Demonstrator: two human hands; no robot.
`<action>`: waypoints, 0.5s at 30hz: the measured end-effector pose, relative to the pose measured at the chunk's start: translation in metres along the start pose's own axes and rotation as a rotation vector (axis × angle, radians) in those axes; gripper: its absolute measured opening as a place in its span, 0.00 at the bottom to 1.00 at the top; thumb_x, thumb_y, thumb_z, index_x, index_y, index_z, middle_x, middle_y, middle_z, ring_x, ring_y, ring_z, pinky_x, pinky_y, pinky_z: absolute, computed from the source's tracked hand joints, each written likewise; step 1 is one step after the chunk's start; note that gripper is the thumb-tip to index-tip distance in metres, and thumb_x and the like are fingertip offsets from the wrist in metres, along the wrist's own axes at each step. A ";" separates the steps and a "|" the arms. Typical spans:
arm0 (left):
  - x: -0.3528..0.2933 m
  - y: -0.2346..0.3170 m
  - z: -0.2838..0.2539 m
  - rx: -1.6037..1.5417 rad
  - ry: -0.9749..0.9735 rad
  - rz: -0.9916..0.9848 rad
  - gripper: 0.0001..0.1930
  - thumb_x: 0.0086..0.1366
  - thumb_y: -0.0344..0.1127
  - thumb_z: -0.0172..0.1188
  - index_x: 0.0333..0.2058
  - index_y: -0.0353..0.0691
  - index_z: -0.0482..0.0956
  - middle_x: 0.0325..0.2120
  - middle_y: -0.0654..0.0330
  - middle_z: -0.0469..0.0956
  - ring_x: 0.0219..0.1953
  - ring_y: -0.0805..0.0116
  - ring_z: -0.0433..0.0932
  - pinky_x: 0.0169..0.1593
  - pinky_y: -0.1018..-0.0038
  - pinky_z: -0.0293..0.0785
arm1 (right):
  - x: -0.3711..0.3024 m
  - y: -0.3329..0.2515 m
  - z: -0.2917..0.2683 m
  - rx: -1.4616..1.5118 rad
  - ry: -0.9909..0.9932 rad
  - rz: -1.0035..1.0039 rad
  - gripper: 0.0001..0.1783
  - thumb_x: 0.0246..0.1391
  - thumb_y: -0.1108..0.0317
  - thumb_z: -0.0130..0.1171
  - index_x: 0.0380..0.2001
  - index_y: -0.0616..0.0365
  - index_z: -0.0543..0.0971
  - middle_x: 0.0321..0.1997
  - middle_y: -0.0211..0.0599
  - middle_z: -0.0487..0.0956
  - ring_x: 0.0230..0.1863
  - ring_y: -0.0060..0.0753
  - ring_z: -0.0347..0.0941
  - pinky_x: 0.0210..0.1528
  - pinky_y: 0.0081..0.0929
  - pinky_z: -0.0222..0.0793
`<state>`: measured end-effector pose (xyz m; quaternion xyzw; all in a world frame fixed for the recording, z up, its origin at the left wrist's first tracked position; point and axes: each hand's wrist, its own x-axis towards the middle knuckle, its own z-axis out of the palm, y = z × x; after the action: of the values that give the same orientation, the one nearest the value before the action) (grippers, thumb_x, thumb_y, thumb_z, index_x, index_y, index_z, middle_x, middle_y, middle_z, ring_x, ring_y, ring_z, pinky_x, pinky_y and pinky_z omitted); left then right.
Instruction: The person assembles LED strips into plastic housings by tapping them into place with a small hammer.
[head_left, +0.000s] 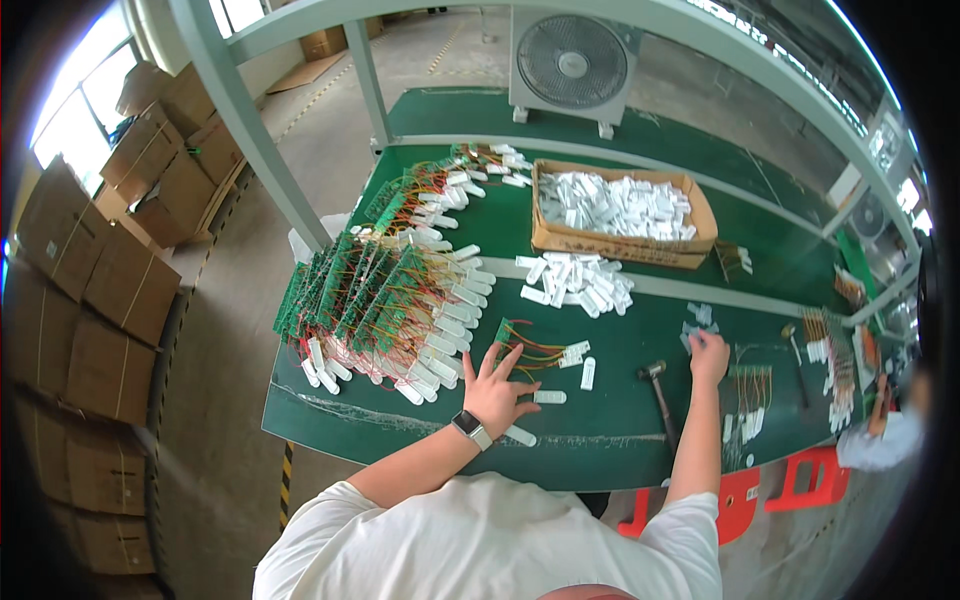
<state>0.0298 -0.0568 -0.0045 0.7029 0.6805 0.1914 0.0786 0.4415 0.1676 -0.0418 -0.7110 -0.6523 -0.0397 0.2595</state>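
My left hand [491,392], with a watch on its wrist, lies over the table with its fingers spread. Its fingertips reach toward a green circuit board [504,332] with red and yellow wires running to white plastic pieces [574,354]. Beside its thumb lies a white oblong casing [550,397], and another casing [521,435] is near the wrist. Farther right, my right hand [709,357] has its fingers drawn together at a small pile of pale translucent plastic pieces [700,318]. Whatever is between those fingertips is too small to make out. A single white casing [588,373] lies between the hands.
A heap of wired circuit boards [370,300] covers the table's left. Behind stand a cardboard box [625,249] of white casings and a loose pile [580,283]. A hammer [658,395] lies near my right forearm. A frame post [265,140] rises at left; a co-worker [885,435] sits far right.
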 end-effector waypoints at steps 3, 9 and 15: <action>0.001 -0.003 -0.001 -0.013 -0.003 -0.012 0.21 0.47 0.58 0.76 0.44 0.71 0.90 0.72 0.66 0.62 0.76 0.50 0.51 0.71 0.25 0.38 | 0.003 -0.018 -0.007 -0.032 -0.006 0.033 0.17 0.49 0.58 0.74 0.42 0.50 0.89 0.44 0.32 0.86 0.48 0.47 0.78 0.51 0.42 0.75; 0.005 -0.002 0.000 -0.023 -0.002 0.010 0.21 0.48 0.58 0.76 0.44 0.71 0.90 0.73 0.65 0.61 0.76 0.50 0.50 0.71 0.24 0.37 | 0.020 0.003 -0.001 0.216 -0.106 0.177 0.15 0.48 0.63 0.75 0.40 0.53 0.88 0.40 0.34 0.88 0.44 0.45 0.80 0.49 0.39 0.76; 0.006 0.003 0.001 -0.034 -0.032 -0.003 0.21 0.49 0.58 0.75 0.45 0.71 0.90 0.73 0.65 0.60 0.77 0.50 0.49 0.70 0.23 0.37 | 0.029 0.011 -0.007 0.297 -0.028 0.098 0.09 0.51 0.67 0.73 0.34 0.59 0.86 0.38 0.41 0.87 0.39 0.37 0.84 0.45 0.32 0.76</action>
<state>0.0333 -0.0509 -0.0032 0.7034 0.6768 0.1917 0.1017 0.4577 0.1906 -0.0279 -0.6965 -0.6189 0.0797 0.3542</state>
